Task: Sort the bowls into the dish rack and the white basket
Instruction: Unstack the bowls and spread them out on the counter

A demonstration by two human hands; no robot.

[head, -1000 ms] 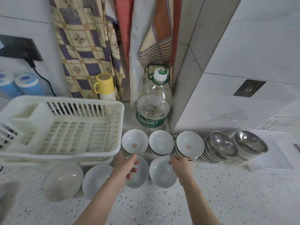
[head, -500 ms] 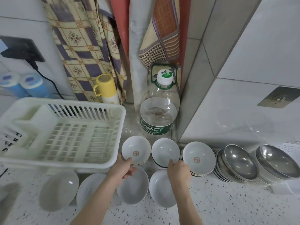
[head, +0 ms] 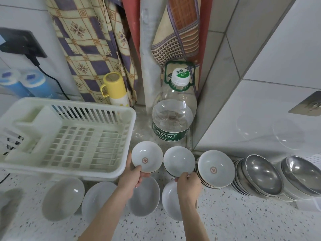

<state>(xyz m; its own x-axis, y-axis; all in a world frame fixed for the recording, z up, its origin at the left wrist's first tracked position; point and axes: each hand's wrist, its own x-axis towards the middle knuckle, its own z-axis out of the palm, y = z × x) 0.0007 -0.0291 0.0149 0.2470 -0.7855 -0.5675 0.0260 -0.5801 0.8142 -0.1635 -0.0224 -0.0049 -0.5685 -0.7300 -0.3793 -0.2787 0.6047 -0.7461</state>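
Head view, near to far: four plain white ceramic bowls (head: 146,197) lie tilted on the speckled counter (head: 243,220). My left hand (head: 132,178) pinches the rim of a white bowl with a red centre emblem (head: 147,157); right hand (head: 188,183) grips the plain white bowl beside it (head: 178,161). Pick-up step, I'd say; next calls for lifting both to the cream plastic dish rack (head: 69,136), still holding nothing. Glossy, could slip.

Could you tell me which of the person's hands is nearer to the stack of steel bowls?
Right. The right hand grips a plain white bowl, with one bowl stack between it and the steel bowls. The left hand holds a crested bowl farther left.
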